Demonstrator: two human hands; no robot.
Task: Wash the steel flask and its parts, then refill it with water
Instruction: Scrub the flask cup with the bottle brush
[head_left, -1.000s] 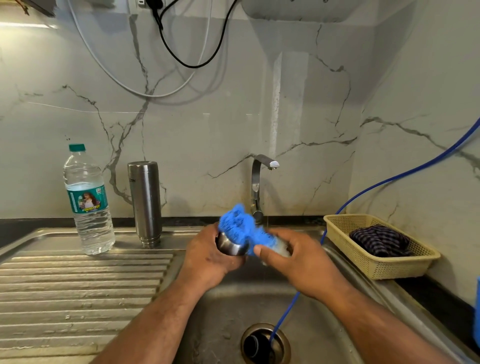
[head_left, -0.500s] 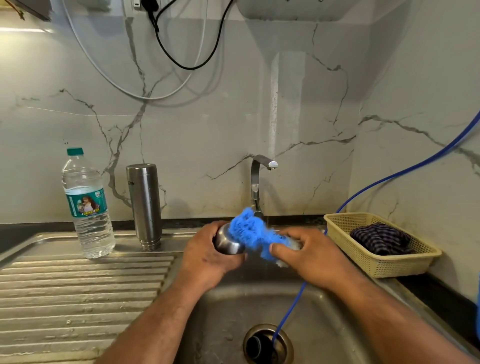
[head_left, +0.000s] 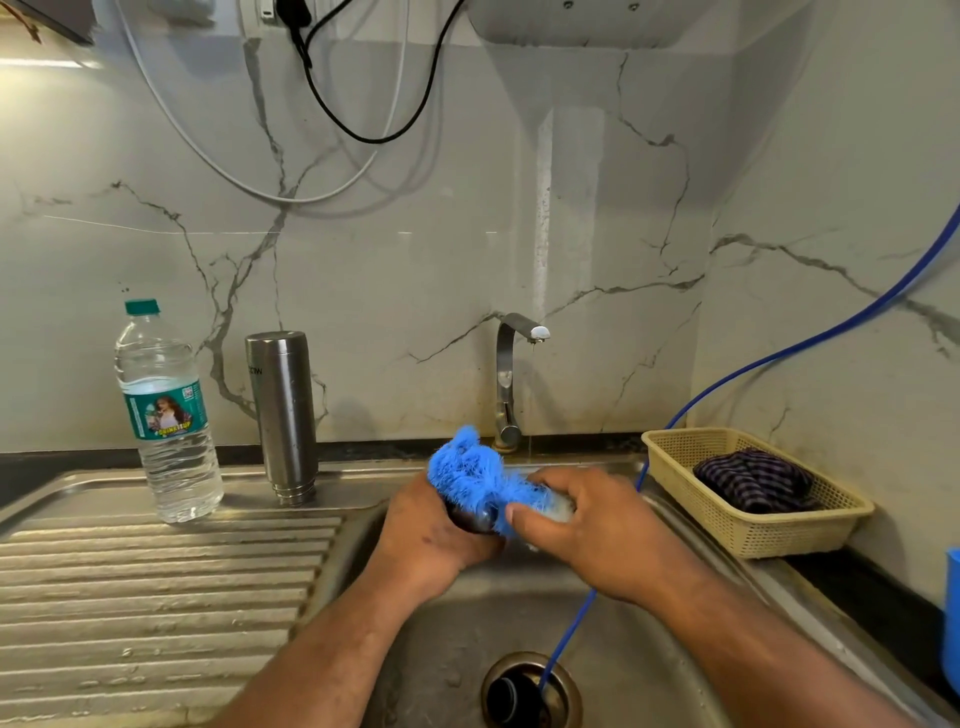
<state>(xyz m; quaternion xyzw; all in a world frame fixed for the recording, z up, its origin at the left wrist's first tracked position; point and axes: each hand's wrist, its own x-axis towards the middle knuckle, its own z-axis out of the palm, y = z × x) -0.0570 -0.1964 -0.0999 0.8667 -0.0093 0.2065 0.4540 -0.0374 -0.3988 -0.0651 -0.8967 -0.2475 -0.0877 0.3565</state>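
The left hand (head_left: 431, 535) has its grip curled round a small round steel flask cap (head_left: 470, 517) over the stainless steel sink basin (head_left: 493, 618); the right hand (head_left: 587, 530) pinches a fluffy blue fibre scrubber (head_left: 472, 473) against it; twisting cap against scrubber should reach inside the rim; the tall cylindrical steel flask body (head_left: 283, 415) stands apart on the draining surface.

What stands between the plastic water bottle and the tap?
The steel flask stands there, nearer the bottle than the tap; the head view shows it.
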